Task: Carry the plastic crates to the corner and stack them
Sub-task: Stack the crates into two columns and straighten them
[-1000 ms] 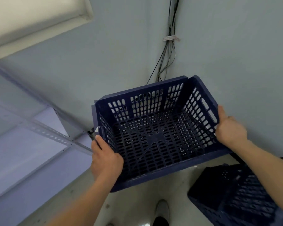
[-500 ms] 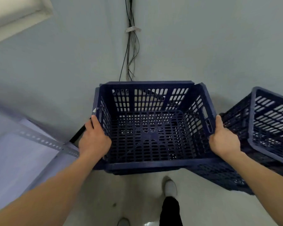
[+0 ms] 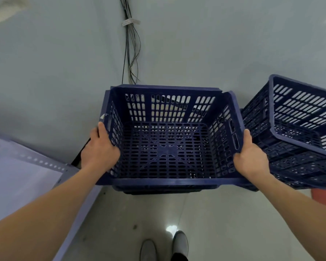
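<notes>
Dark blue plastic crate (image 3: 167, 147) with slotted lattice walls and floor, held level in the wall corner, left hand (image 3: 100, 149) and right hand (image 3: 251, 159) curled round its side rims, matching blue crate stack (image 3: 297, 132) just right, grey floor (image 3: 215, 223) below.

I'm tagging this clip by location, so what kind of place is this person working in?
Probably a storeroom or utility corner, not a living space: bare cables run down the wall corner, a slotted metal shelf rail stands at left, and perforated blue crates are stacked beside the held crate.
</notes>
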